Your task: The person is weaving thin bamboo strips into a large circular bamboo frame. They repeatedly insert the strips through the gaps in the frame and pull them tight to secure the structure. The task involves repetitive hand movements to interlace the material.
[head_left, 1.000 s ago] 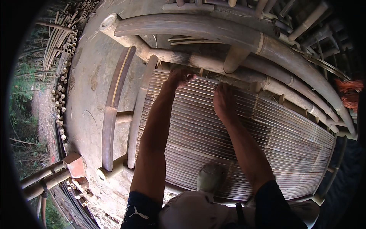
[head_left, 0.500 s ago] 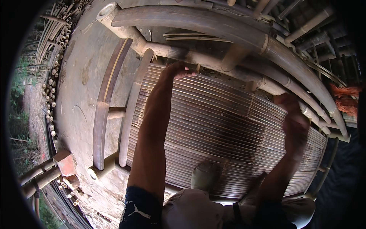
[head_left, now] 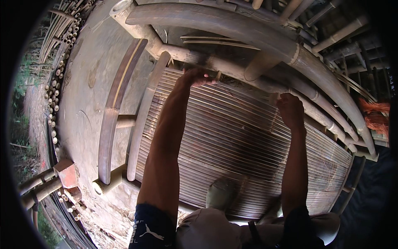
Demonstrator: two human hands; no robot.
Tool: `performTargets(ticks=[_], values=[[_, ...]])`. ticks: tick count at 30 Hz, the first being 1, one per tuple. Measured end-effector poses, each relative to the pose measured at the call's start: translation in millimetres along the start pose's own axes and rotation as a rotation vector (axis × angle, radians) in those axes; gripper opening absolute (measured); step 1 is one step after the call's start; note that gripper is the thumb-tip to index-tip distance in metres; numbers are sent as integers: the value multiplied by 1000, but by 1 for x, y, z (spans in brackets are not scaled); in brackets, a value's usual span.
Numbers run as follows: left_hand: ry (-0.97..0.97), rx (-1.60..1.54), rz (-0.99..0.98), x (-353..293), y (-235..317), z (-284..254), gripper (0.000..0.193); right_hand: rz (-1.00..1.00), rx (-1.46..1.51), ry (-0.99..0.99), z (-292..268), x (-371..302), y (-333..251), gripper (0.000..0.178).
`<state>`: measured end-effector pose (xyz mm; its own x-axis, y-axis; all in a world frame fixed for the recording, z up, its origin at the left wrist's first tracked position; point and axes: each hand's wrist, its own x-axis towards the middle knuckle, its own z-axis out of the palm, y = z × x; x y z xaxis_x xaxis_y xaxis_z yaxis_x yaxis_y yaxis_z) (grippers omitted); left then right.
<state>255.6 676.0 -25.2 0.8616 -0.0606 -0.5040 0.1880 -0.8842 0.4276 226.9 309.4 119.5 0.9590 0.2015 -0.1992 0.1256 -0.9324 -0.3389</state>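
A panel of thin bamboo slats (head_left: 232, 137) lies in front of me, framed by thick bamboo poles. My left hand (head_left: 195, 77) rests at the panel's top edge, with its fingers closed on a small bamboo peg (head_left: 217, 76) against the crossbar pole (head_left: 232, 68). My right hand (head_left: 291, 110) is at the upper right of the panel. It is curled around a short pale piece (head_left: 273, 98) that sticks out by the thumb; what the piece is cannot be made out. My foot in a shoe (head_left: 222, 193) stands on the slats near the lower edge.
A big curved bamboo pole (head_left: 248, 29) arches over the far side. Two curved bamboo rails (head_left: 114, 108) lie on the dirt floor (head_left: 83, 95) to the left. Cut bamboo canes (head_left: 52, 95) are stacked along the left rim. Orange cord (head_left: 373, 116) lies at the right.
My right hand left the panel's top edge, swung out to the right, and has come back to the upper right of the slats. My left hand stayed at the top edge.
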Motion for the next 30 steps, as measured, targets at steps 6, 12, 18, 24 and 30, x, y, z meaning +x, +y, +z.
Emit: performTargets(ticks=[6, 12, 18, 24, 30], values=[[-75, -118, 74, 6, 2, -2, 51, -91, -67, 260, 81, 35, -7, 23], [-90, -180, 188, -2, -1, 0, 36, -5, 350, 69, 99, 45, -61, 16], [45, -154, 135, -19, 18, 0, 31, 93, 340, 556, 100, 47, -3, 20], [90, -276, 188, -11, -11, 6, 29, 28, 501, 541, 96, 4, 12, 12], [760, -195, 314, -68, 65, 19, 32, 10, 775, 203, 76, -30, -34, 9]])
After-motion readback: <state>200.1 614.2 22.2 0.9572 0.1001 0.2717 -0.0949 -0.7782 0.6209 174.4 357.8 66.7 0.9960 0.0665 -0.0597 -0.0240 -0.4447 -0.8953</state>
